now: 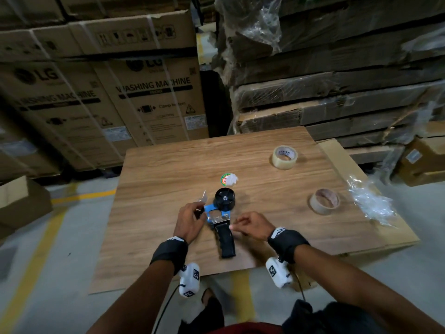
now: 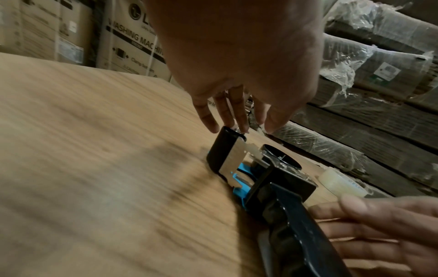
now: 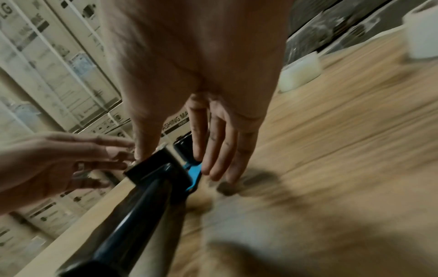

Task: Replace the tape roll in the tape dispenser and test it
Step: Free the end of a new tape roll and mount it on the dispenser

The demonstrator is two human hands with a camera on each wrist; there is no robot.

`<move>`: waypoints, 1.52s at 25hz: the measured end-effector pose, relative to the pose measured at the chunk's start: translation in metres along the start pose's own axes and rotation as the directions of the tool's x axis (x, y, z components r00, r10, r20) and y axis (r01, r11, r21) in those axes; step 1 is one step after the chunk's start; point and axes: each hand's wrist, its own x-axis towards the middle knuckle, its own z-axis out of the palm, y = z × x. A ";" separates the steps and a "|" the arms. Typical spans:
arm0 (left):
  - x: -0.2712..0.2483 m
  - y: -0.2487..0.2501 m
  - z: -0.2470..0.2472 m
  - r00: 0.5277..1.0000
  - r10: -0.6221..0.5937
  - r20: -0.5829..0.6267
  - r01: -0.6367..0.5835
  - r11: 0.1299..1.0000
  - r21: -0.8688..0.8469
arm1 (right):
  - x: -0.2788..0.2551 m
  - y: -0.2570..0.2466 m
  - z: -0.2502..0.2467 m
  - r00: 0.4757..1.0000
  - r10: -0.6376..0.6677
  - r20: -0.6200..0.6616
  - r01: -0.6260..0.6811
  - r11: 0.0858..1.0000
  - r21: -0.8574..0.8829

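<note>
The tape dispenser lies flat on the wooden board, a blue frame with a black handle pointing toward me. Its black hub carries no roll. My left hand reaches over the front end, and its fingertips touch the top of the black roller, thumb apart. My right hand straddles the neck above the handle, thumb left, straight fingers right, beside the blue frame. A full clear tape roll stands far right.
A nearly bare brown cardboard core sits right of the dispenser, crumpled clear wrap beyond it at the board's right edge. A small green and white scrap lies behind the hub. Washing machine cartons and wrapped stacks wall the back.
</note>
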 end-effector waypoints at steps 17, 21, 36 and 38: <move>-0.038 -0.012 -0.002 0.951 -0.307 0.037 0.294 0.860 -0.417 | 0.001 -0.037 0.077 0.898 0.393 0.200 -0.427 0.661 0.618; -0.039 -0.020 0.010 0.903 -0.422 0.081 0.395 0.743 -0.539 | -0.007 -0.048 0.074 0.908 0.418 0.040 -0.362 0.729 0.581; -0.038 0.104 -0.024 0.811 -0.365 0.457 0.461 -0.081 -0.884 | -0.083 -0.131 -0.007 0.979 0.196 -0.049 -0.108 0.713 0.693; -0.039 0.129 -0.030 0.823 -0.341 0.454 0.448 -0.102 -0.888 | -0.095 -0.138 -0.017 0.984 0.169 -0.059 -0.085 0.732 0.676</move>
